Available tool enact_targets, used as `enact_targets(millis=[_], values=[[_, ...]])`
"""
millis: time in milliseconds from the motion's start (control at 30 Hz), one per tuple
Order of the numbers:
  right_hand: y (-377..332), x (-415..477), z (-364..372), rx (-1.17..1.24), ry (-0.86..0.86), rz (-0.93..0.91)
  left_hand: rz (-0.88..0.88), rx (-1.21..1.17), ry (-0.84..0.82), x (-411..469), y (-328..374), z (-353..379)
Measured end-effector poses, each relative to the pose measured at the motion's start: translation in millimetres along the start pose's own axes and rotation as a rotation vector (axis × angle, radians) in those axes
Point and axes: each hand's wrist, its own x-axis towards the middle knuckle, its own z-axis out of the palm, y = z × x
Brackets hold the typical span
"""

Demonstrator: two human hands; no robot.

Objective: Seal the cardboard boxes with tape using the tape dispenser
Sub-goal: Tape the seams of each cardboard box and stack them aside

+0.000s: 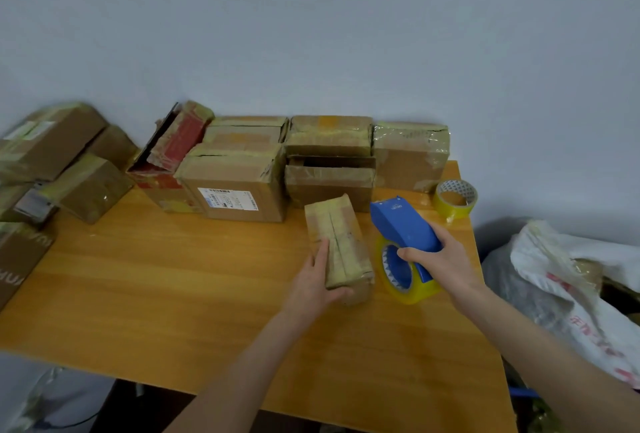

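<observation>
Boxes (242, 169) line the pale wall (311, 34) on a wood worktop (156, 276). Left grip (313, 280) holds a small box (341, 242); right grip (446, 259) wraps round the dispenser (401, 224).

Forearms (242, 360) extended, left hand (317, 282) cupping small box (337, 242) (thumb round its end), right hand (446, 259) gripping tape dispenser (403, 226).

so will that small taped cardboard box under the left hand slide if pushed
Probably: the small tape-wrapped cardboard box looks glossy all over, on a smooth wooden table. It lies flat, so tipping seems unlikely. The left hand steadying it should help.
</observation>
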Motion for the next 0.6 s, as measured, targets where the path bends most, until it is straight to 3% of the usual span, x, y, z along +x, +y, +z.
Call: enact_targets(millis=[233, 333, 433, 600], values=[[5, -15, 13, 0.064, 0.044, -0.01, 0.091, -0.055, -0.044, 10, 1, -3], [6, -15, 14, 0.076, 0.039, -0.004, 0.0, -0.085, 0.033, 8, 15, 4], [8, -15, 11, 0.064, 0.03, 0.004, 0.028, -0.081, 0.095, 11, 17, 7], [8, -18, -4, 0.037, 0.011, 0.009, 0.081, -0.151, -0.077, 8, 8, -8]])
